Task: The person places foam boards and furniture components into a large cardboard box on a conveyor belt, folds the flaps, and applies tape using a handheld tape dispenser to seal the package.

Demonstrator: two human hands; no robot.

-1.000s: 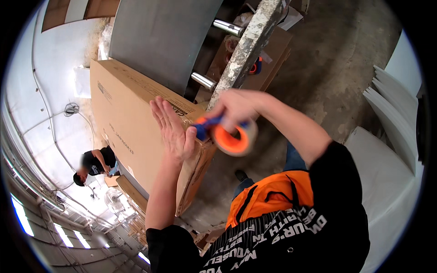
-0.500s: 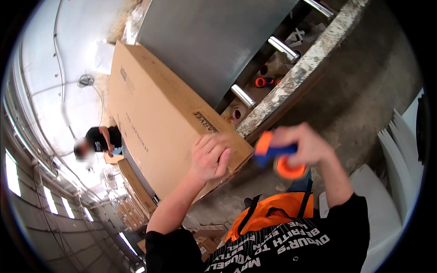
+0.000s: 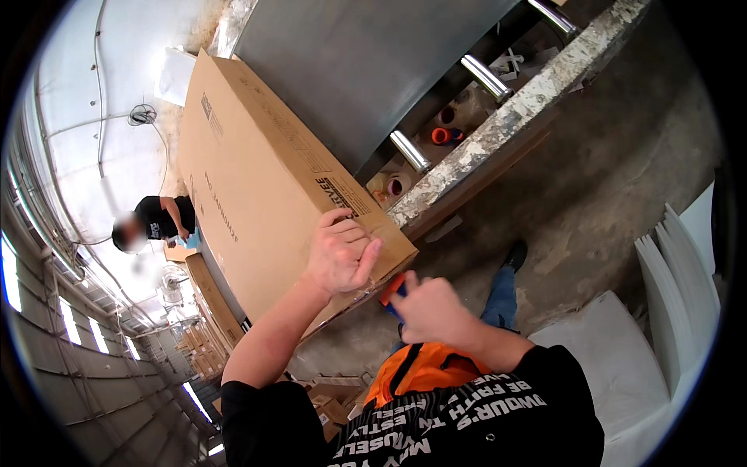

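Note:
A long brown cardboard box (image 3: 257, 179) lies across the workbench, its near end pointing at me. My left hand (image 3: 338, 253) presses on that near end, fingers curled over the top corner. My right hand (image 3: 428, 311) sits just below the box's end and grips an orange and blue tape dispenser (image 3: 391, 292), which is mostly hidden behind the fingers. Clear tape shows along the box's lower end edge.
A grey metal sheet (image 3: 373, 70) with chrome rollers (image 3: 408, 149) lies beyond the box. Tape rolls (image 3: 440, 136) sit under a worn concrete-coloured beam (image 3: 513, 117). White foam panels (image 3: 677, 265) stand at right. Another person (image 3: 156, 222) works at left, beside stacked cartons (image 3: 198, 354).
My right hand has brought the tape dispenser down and in from the right to just under the box's end. My left hand stays on the box's near corner. The view has shifted slightly.

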